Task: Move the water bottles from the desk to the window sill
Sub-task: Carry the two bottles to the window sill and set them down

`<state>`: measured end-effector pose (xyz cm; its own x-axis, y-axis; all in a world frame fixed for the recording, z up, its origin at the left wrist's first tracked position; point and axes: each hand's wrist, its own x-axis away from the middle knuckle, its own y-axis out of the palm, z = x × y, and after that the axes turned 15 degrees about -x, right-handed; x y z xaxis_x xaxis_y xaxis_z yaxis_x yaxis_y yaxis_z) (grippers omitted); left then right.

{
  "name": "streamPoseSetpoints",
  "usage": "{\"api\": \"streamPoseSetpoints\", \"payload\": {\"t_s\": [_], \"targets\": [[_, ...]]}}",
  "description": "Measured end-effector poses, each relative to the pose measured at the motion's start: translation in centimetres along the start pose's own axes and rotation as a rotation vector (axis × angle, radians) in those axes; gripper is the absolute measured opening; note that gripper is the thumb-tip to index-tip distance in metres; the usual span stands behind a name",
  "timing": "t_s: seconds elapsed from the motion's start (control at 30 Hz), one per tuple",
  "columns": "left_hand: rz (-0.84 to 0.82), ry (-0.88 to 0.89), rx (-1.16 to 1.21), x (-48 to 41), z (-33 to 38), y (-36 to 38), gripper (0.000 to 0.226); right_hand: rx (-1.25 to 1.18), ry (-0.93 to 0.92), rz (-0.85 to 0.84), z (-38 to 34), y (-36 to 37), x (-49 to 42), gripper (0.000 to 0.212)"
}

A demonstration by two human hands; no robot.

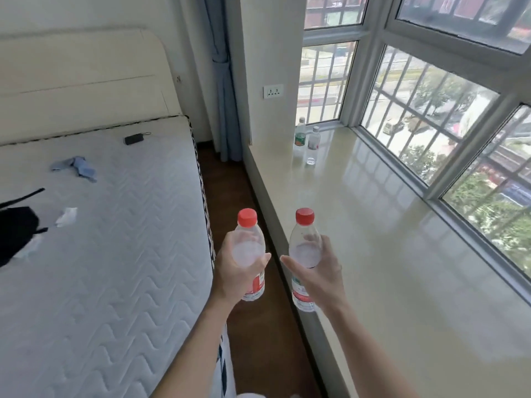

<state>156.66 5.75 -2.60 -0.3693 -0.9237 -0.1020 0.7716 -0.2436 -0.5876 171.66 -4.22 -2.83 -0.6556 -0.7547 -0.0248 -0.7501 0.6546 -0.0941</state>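
Observation:
My left hand (234, 268) grips a clear water bottle with a red cap (247, 225), held upright over the strip of floor between bed and sill. My right hand (321, 268) grips a second red-capped bottle (304, 234), upright at the near edge of the window sill (388, 239). The sill is a wide, glossy beige ledge running along the window. Two more bottles stand at its far end: one with a green label (300, 136) and a smaller one with a red label (313, 145). The desk is out of view.
A bare white mattress (100, 239) fills the left, carrying a black bag (14, 234), a blue cloth (76, 166), crumpled tissue and a small black device (133, 138). A narrow dark wood floor strip (264, 326) separates bed and sill. Barred windows line the right; a curtain hangs at the back.

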Motion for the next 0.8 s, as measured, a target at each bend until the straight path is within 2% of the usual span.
{"api": "streamPoseSetpoints", "payload": {"t_s": [0.43, 0.63, 0.8], "targets": [[0.082, -0.169, 0.017, -11.6, -3.5, -0.2, 0.05, -0.004, 0.019, -0.163, 2.8, 6.9, -12.5, 0.051], [0.105, -0.173, 0.024, -23.3, -7.1, -2.4, 0.049, 0.016, -0.005, -0.165, 1.9, 14.4, -23.4, 0.062], [0.097, -0.161, 0.014, -33.5, -10.0, -5.6, 0.047, -0.001, -0.021, -0.162, 0.1, 21.6, -32.0, 0.054]]}}
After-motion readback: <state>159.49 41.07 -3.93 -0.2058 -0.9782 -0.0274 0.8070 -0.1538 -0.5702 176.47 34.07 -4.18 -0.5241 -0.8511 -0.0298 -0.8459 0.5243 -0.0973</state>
